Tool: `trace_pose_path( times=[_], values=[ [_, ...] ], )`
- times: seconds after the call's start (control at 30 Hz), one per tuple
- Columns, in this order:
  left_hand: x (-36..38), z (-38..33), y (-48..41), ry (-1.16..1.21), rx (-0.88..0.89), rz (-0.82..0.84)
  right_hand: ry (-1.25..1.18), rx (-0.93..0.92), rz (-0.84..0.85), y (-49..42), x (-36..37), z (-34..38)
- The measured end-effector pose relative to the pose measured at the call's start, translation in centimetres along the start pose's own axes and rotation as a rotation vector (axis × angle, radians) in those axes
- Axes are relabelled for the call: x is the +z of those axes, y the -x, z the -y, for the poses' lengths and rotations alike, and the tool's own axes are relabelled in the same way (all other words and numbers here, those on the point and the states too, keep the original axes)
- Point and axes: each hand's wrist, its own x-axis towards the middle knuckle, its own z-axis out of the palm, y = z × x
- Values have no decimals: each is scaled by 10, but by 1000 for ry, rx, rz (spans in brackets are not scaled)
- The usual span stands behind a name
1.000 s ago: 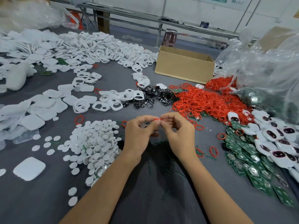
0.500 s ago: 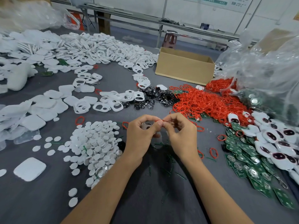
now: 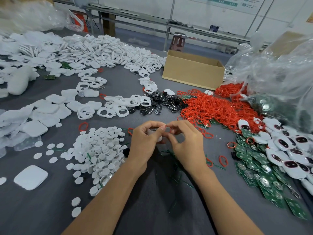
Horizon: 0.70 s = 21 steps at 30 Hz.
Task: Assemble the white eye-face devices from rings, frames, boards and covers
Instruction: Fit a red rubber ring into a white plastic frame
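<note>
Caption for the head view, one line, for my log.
Left hand and right hand pinch a small white part over the table, between white discs, red rings and green circuit boards.

At the centre of the frame, the left hand (image 3: 144, 145) and right hand (image 3: 188, 145) meet above the grey bench (image 3: 152, 209), curled fingers (image 3: 161, 128) pinching a small white piece (image 3: 152, 133); motion blur hides its detail. Left of the hands lies a pile of white discs (image 3: 98, 150). Across the middle sit white frames (image 3: 118, 107), black pieces (image 3: 160, 102) and a heap of red rings (image 3: 216, 109). Green boards (image 3: 264, 177) and white eye-face devices (image 3: 288, 150) fill the lower right, and a cardboard box (image 3: 193, 72) stands in the upper centre.
</note>
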Motion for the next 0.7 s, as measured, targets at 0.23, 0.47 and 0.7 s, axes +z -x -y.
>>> trace_pose_path(
  times=[0.23,0.47,0.7],
  values=[
    [0,0,-1,16,-99,134,-3,46,25,0,-6,-8],
    [1,3,-1,13,-88,204,-44,110,-2,-1,-7,-6],
    [3,2,1,9,-145,139,7,-11,80,-2,-10,-6]
  ],
)
